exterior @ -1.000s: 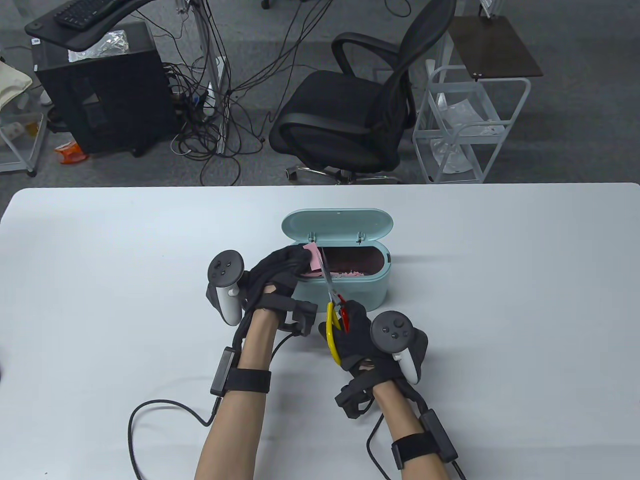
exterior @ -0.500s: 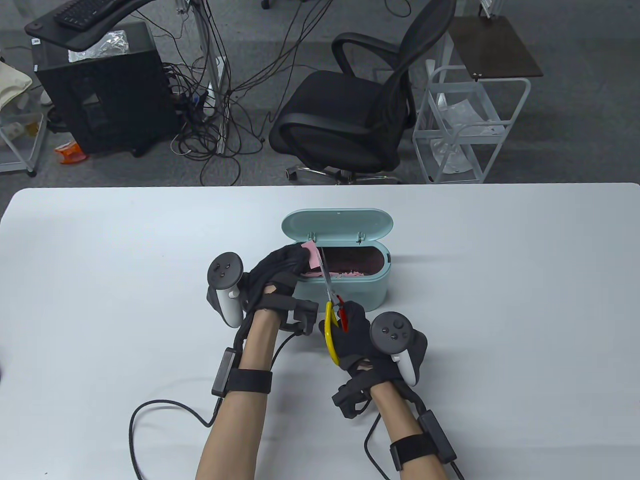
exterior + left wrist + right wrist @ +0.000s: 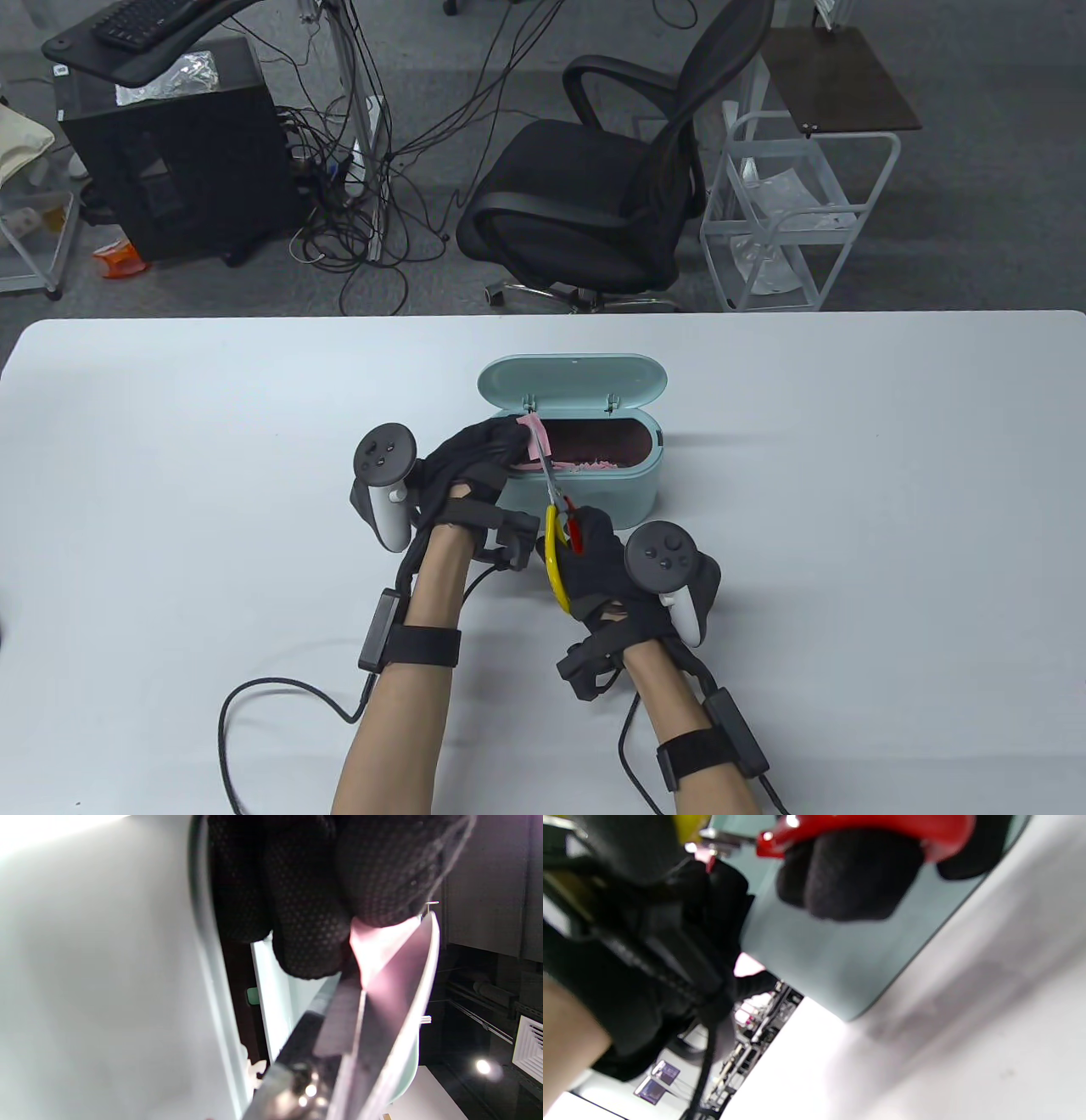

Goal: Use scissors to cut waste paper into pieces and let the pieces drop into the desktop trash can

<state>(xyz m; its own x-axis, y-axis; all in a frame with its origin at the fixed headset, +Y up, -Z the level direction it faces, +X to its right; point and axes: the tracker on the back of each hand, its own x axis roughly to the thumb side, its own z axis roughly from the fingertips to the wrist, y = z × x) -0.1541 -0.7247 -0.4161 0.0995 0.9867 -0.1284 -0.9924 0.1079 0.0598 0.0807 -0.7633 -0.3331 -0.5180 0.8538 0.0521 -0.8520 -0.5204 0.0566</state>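
A mint desktop trash can [image 3: 585,497] stands mid-table with its lid [image 3: 573,382] tipped back; pink scraps [image 3: 590,465] lie inside. My left hand [image 3: 475,463] pinches a small pink paper [image 3: 536,437] over the can's left end. In the left wrist view the pink paper [image 3: 373,946] sticks out from my gloved fingers [image 3: 309,908] against the scissor blade [image 3: 335,1018]. My right hand [image 3: 594,564] grips the scissors [image 3: 556,518] by their yellow and red handles, blades running up into the paper. The red handle [image 3: 882,830] loops over a finger in the right wrist view.
The white table [image 3: 848,509] stretches wide on both sides of the can. Glove cables [image 3: 254,705] trail near the front edge. Beyond the far edge stand a black office chair [image 3: 611,187], a white wire cart [image 3: 797,221] and a black cabinet [image 3: 170,153].
The scissors have slid left and forward, so the blades now lie across the pink paper. My right hand shifted slightly left and up; the left hand stayed put.
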